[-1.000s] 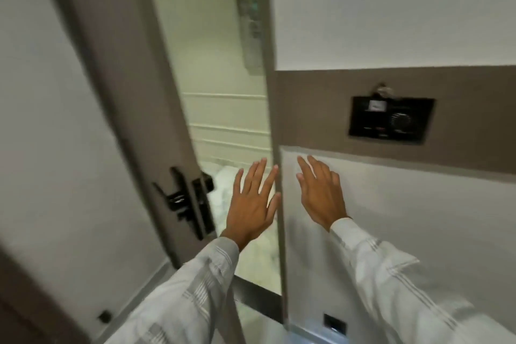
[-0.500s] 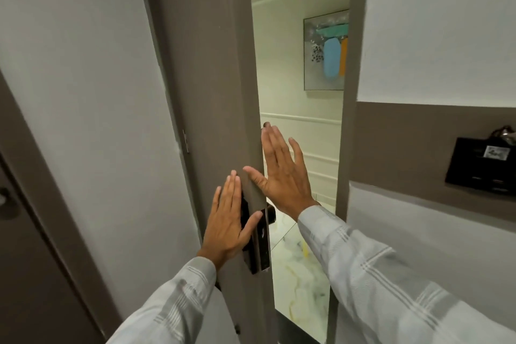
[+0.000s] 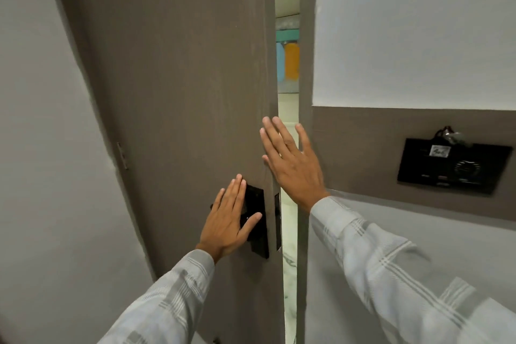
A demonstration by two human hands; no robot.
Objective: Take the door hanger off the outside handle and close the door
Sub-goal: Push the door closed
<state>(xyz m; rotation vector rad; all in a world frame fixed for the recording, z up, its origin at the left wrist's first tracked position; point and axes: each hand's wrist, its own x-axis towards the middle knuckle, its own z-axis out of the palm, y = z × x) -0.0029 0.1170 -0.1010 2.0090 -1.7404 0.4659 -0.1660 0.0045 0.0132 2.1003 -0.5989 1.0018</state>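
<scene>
The brown door stands almost closed, with a narrow gap left at the frame. My left hand lies flat and open over the black lock plate on the inside of the door, hiding the handle. My right hand is open, fingers spread, at the door's free edge across the gap. Both hands hold nothing. No door hanger shows, and the outside handle is hidden behind the door.
A black wall control panel with something hung on top sits on a brown band at the right. A white wall flanks the door on the left. Through the gap a corridor picture and marble floor show.
The door has swung further toward the frame, narrowing the gap. Both hands stay flat against it, the left now over the lock plate, the right at the edge.
</scene>
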